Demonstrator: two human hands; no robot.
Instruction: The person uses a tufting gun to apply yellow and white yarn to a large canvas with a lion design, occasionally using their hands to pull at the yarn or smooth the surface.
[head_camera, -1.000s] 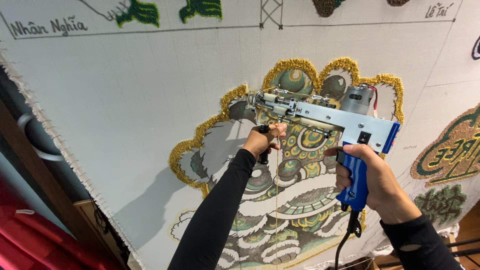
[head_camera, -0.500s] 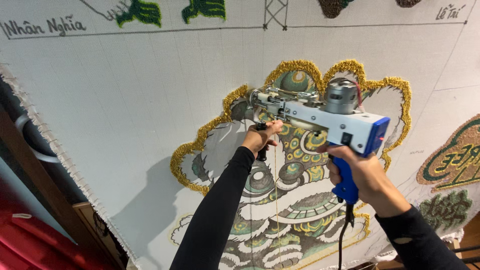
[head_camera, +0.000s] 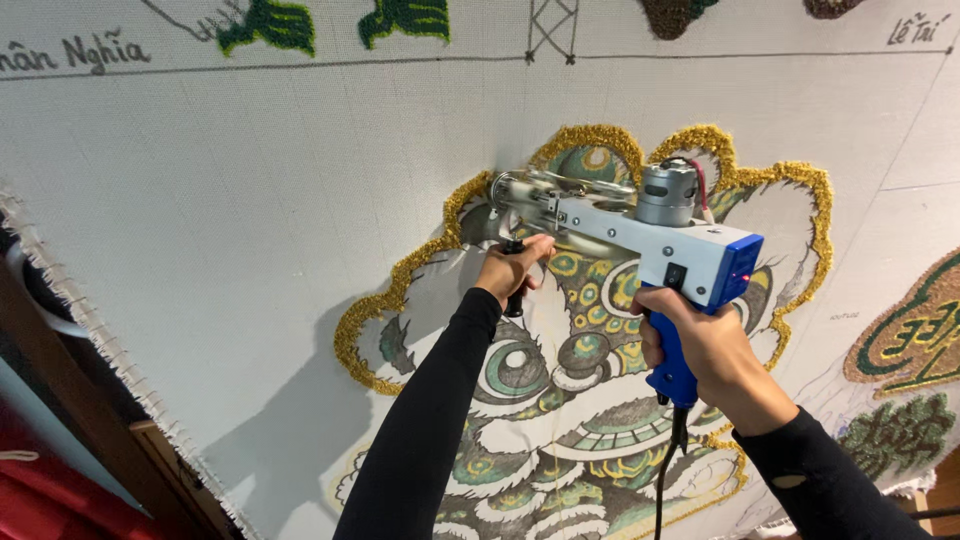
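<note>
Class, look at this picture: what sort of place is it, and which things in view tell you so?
Probably a rug-tufting workshop. A tufting gun is held in both hands against a stretched backing cloth, where a lion-head design is partly filled in, with a gold yarn outline already tufted.

both hands (head_camera: 610, 300) on tufting gun (head_camera: 640, 225)

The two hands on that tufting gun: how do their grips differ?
The left hand wraps a thin black front handle under the tufting gun, near the cloth; the right hand wraps the thick blue rear grip, nearer the camera. The left hand sits higher, against the design; the right sits lower, above the hanging black cord. Both are closed around their handles and wear black sleeves.
</note>
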